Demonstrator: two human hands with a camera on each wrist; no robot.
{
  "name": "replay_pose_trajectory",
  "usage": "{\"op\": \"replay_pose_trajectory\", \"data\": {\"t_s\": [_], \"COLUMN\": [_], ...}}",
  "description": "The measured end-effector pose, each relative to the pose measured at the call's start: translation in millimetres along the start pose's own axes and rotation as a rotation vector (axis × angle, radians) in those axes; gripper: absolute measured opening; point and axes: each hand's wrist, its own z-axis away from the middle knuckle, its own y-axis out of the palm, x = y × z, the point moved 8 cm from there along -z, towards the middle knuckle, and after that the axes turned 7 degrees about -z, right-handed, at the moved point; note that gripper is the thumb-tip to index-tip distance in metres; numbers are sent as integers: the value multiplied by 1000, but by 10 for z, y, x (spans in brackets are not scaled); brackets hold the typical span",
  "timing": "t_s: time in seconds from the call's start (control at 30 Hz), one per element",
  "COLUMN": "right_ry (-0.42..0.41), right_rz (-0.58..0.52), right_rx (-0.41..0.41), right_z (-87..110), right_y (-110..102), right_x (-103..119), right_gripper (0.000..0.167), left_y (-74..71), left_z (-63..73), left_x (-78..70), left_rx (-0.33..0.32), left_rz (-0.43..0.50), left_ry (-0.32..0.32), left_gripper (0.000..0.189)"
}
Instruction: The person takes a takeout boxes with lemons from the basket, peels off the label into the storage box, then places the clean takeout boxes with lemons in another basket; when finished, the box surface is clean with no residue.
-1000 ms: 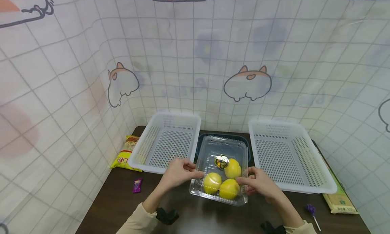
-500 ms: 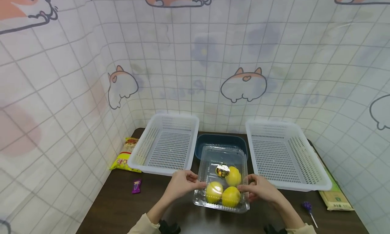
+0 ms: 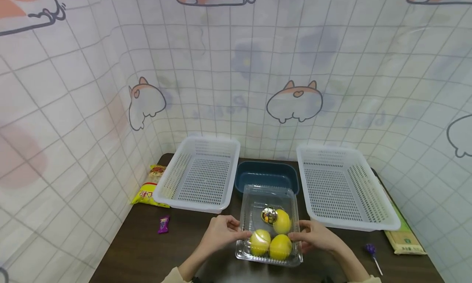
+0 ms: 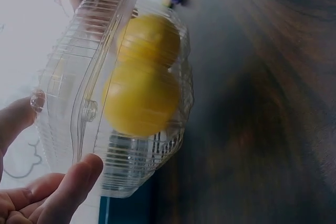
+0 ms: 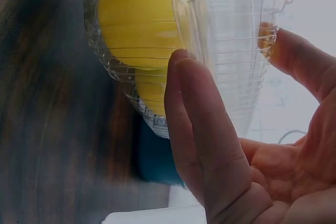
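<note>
Between both hands is a clear plastic clamshell box (image 3: pixel 250 205), its lid closed, with a round dark sticker (image 3: pixel 269 215) on top. Three yellow, lemon-like fruits (image 3: pixel 260 242) lie together at its near end. My left hand (image 3: pixel 222 234) pinches the box's left side, thumb on the lid and fingers at the rim (image 4: pixel 71 190). On the opposite side my right hand (image 3: pixel 320 236) pinches it likewise, its thumb (image 5: pixel 299 59) on the lid. The box hangs above the table, its far end overlapping the near edge of a dark blue bin (image 3: pixel 267 168).
White perforated baskets stand left (image 3: pixel 206 174) and right (image 3: pixel 332 189) of the bin. A yellow food packet (image 3: pixel 149 189) lies far left. On the dark table (image 3: pixel 136 254) are a purple wrapped candy (image 3: pixel 164 225), a purple lollipop (image 3: pixel 371 250) and a green-beige package (image 3: pixel 407 240) at right.
Both hands have brought the box nearer to me, away from the back wall. More of the dark blue bin behind it now shows. The grip on the box looks the same.
</note>
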Motion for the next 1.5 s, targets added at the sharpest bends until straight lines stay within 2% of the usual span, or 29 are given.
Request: {"op": "replay_pose_trajectory", "data": {"t_s": [0.33,0.57,0.83,1.17,1.5], "right_ry": [32,43,47,68,61], "right_rz": [35,38,54,86,104], "right_rx": [-8,-17,-26,-81,-104], "right_z": [-71,-133,-193,-279,-324], "right_y": [23,12,18,-6,-6], "right_x": [-85,-154,-157,-195,-217], "right_gripper": [97,97,94,85,84], "left_y": [69,104,136,198,231], "left_z": [-20,-41,-89,-146,-172], "left_x": [76,123,214,269,315], "left_rx": [11,6,-5,2,-8], "left_rz": [-49,-33,-57,-42,-40], "left_ry": [0,-7,-16,-12,-16], "left_gripper": [57,57,56,56,54]}}
